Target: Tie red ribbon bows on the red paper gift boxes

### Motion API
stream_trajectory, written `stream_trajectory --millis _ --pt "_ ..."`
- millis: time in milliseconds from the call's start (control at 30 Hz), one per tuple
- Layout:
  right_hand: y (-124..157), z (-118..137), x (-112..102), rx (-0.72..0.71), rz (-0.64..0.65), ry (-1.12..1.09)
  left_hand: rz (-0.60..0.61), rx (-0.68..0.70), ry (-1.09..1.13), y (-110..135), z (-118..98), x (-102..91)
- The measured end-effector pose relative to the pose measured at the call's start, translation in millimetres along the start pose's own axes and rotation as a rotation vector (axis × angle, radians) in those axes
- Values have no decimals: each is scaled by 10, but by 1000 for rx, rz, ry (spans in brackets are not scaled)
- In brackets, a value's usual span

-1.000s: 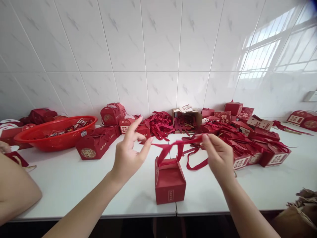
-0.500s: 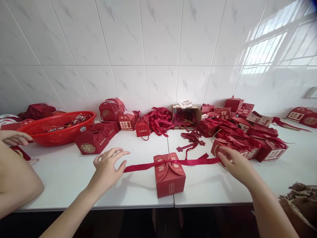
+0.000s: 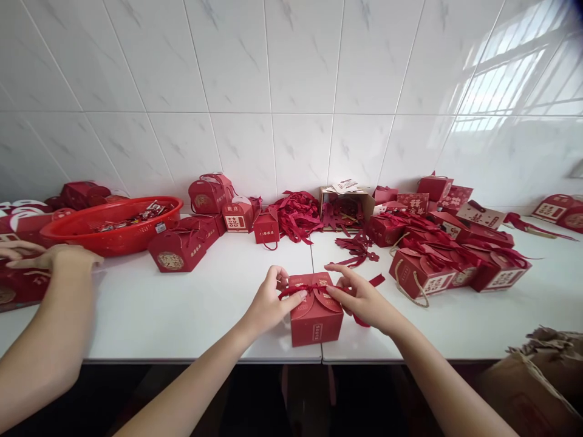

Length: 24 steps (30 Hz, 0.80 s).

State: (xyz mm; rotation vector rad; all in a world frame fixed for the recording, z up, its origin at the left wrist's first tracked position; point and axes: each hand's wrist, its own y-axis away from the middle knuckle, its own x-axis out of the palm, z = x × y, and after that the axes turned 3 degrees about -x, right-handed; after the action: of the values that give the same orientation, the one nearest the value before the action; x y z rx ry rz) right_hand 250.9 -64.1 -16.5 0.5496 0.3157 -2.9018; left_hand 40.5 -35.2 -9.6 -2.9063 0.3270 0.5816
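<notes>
Nearer the viewer than the open carton (image 3: 367, 202), and a little to its left, a small red box (image 3: 317, 328) stands upright near the front edge of the white table (image 3: 204, 315). Its curved top flaps are folded over, and a red ribbon (image 3: 314, 287) crosses them, drawn together at the middle. From the left, the person's left hand (image 3: 272, 301) is in a narrow curl at the ribbon, thumb laid over it on the box top. From the other side, the right hand (image 3: 362, 298) has its thumb on the ribbon near the middle, its index finger stretched out above; a loose end of ribbon shows beyond it. Whether either hand pinches the ribbon or merely presses it, I cannot tell.

Just left of the carton lies a heap of loose ribbons (image 3: 298, 215), and on top of the carton rest some printed cards (image 3: 345, 186). Dark red strips (image 3: 357, 249) lie just in front of it. To the carton's right is a crowd of red boxes (image 3: 460, 267), several topped with ribbon. Well to its left sits a red basket (image 3: 122, 241) containing small wrapped pieces (image 3: 152, 211); farther left still, a co-worker's hand (image 3: 27, 255) is at another red box (image 3: 22, 285).
</notes>
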Motion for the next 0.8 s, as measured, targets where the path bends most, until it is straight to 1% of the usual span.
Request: stream_trajectory --millis 100,133,233,300,367,400,467,500,533,567,633,667,700,733,767,800 --pt "-24 -12 7 -38 -64 28 35 -32 9 2 20 -29" --pt "-33 -11 -16 -59 -75 25 22 -19 -24 9 25 -40" --pt "-29 16 -154 -97 -62 13 -69 67 -153 50 32 -71" --pt "17 53 -266 -103 -34 73 -97 124 -184 77 36 -101" --pt "91 97 -354 -117 -4 171 -64 136 -182 80 45 -162" --pt "130 117 -380 -127 11 225 -38 117 -187 67 50 -207" --pt "192 144 -386 -153 27 353 40 26 -223 16 54 -324" --pt "205 147 -366 -170 21 427 108 -31 -240 -16 47 -387" --pt "205 142 -332 -192 -6 499 210 -88 -242 -48 32 -445" --pt "191 130 -287 -221 -59 557 338 -139 -223 -74 6 -493" --pt "129 100 -179 -295 -244 589 588 -204 -123 -96 -76 -541" --pt "89 88 -123 -329 -356 558 669 -218 -59 -88 -128 -536" --pt "49 84 -70 -352 -459 506 705 -224 3 -69 -185 -511" --pt "13 89 -23 -362 -534 442 697 -222 54 -41 -241 -470" --pt "-16 103 19 -356 -564 373 650 -208 97 -8 -292 -417" --pt "-38 126 54 -338 -553 304 578 -182 130 27 -335 -355"
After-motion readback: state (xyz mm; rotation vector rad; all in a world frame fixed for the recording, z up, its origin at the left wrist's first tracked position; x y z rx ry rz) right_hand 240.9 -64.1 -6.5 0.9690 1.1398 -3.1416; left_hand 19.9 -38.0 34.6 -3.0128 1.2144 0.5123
